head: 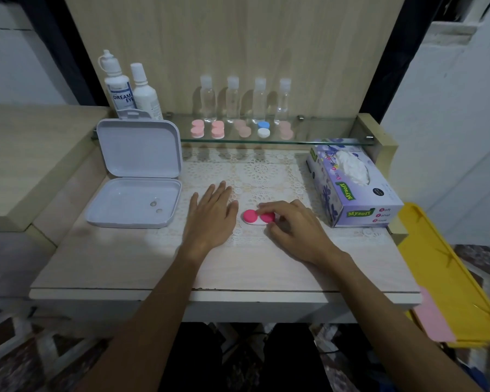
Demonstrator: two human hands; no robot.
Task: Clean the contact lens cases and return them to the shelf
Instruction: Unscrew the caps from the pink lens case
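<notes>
Risk first: the right hand has its fingers curled over the right-side cap of the pink lens case — if it twists that cap with the case not braced, the whole case will likely spin or skid on the lace mat. Any liquid inside could spill onto the mat. A loosened cap could roll off the table's front edge.

The case lies flat on the mat, mid-table, between the two hands. Fingertips and thumb of the right hand pinch its right cap; the left cap is uncovered. Left hand lies flat, fingers straight, palm down, just beside the case's left end — touching or not, can't tell.

Five more cases sit on the glass shelf behind. Tissue box near right; open white tray left.
</notes>
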